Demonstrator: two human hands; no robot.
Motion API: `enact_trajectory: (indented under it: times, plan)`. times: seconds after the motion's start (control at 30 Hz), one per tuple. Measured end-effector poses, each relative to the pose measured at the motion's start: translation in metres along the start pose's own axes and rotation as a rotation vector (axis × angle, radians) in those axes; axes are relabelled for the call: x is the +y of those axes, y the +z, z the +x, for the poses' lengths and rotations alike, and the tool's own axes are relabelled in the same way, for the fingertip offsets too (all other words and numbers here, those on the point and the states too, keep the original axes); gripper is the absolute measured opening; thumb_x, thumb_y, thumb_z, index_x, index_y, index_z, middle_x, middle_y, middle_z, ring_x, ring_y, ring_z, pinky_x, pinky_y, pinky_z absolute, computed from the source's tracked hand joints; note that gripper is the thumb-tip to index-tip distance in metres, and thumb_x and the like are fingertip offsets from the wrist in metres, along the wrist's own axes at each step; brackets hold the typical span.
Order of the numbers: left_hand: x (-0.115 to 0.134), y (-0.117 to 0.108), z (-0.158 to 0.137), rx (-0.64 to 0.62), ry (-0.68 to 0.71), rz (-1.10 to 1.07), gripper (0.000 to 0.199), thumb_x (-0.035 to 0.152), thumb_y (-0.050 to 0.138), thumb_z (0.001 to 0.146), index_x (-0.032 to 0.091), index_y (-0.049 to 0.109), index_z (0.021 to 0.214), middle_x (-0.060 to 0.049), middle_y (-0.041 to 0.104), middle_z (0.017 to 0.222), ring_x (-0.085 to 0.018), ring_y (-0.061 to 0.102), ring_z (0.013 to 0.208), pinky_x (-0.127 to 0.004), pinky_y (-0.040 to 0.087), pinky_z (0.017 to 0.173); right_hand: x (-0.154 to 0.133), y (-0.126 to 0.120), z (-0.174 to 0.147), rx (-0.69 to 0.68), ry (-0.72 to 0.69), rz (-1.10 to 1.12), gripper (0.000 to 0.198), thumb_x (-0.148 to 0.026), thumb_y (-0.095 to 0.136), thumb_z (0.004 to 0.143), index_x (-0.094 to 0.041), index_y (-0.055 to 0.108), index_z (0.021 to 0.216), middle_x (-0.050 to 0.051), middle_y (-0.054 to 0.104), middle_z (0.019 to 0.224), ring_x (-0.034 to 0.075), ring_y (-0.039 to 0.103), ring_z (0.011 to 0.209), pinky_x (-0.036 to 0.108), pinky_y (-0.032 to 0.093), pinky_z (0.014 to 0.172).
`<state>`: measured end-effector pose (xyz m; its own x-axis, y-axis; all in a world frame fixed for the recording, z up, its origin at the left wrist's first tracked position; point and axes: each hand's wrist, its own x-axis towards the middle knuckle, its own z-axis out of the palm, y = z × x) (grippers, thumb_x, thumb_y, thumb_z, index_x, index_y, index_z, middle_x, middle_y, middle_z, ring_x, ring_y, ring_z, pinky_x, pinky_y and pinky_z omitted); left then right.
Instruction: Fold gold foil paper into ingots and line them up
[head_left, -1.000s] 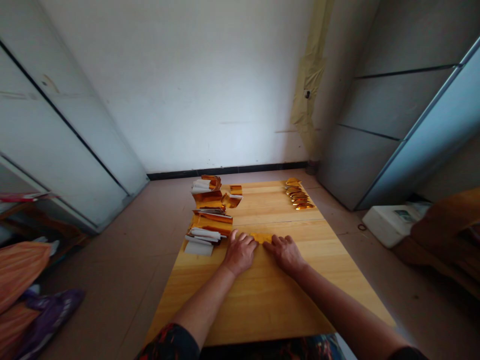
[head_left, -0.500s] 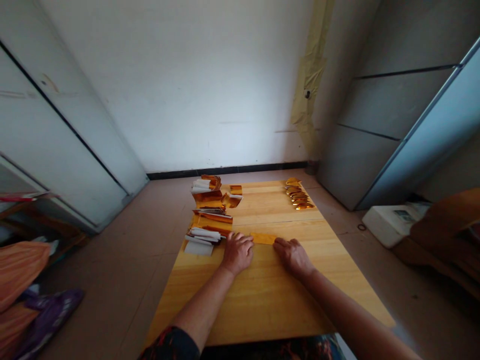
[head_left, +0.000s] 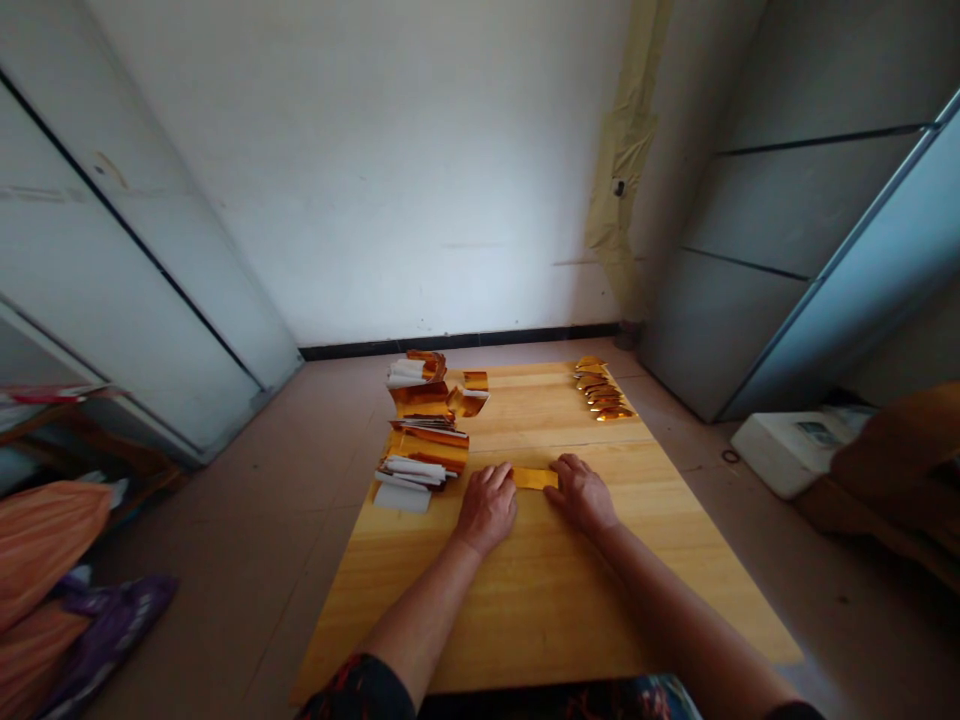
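A narrow gold foil strip (head_left: 535,479) lies crosswise between the two hands, low over or flat on the pale wooden table (head_left: 547,610); which of the two is hard to tell at this size. Its middle stretch shows bare and roughly straight, while both its ends run in under fingers. The left hand (head_left: 487,506) has the left end: its fingers are bent, drawn close together and closed over the foil, with the thumb mostly out of sight. The right hand (head_left: 585,494) has the right end, its grip narrow, the fingers curled at the far edge and the thumb reaching in at the near edge, so that the end sits between them. The hands are near each other but apart, with only the strip spanning the gap. Just beyond the left hand, along the table's left side, lies a row of loose gold-and-white sheets (head_left: 431,446), some with their gold faces up, others showing white, several of them curled. Well apart from the hands, at the table's far right corner, a row of folded gold pieces (head_left: 602,390) lies closely overlapped, one behind another, shiny along their edges.
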<state>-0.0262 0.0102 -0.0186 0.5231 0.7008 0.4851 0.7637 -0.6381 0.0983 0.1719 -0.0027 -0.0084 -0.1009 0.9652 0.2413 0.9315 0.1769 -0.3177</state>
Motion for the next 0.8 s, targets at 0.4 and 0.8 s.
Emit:
enact_trajectory:
  times: [0.4, 0.8]
  plan:
    - [-0.001, -0.003, -0.003, 0.104, 0.078, -0.047, 0.014, 0.009, 0.051, 0.078, 0.019, 0.060, 0.077, -0.006, 0.064, 0.105, -0.023, 0.051, 0.105, -0.041, 0.040, 0.087, -0.005, 0.000, -0.006, 0.113, -0.155, 0.026, 0.014, -0.008, 0.049, 0.079, -0.019, 0.058, 0.076, 0.004, 0.061, 0.083, 0.015, 0.052, 0.078, 0.025, 0.031, 0.070]
    - [0.002, -0.004, -0.003, -0.011, 0.045, -0.077, 0.011, 0.017, 0.049, 0.082, 0.020, 0.058, 0.086, -0.004, 0.060, 0.077, -0.019, 0.053, 0.076, -0.032, 0.041, 0.071, -0.001, -0.008, -0.013, -0.010, -0.155, 0.116, 0.004, -0.019, 0.054, 0.076, -0.019, 0.058, 0.074, 0.002, 0.062, 0.079, 0.016, 0.052, 0.080, 0.027, 0.031, 0.073]
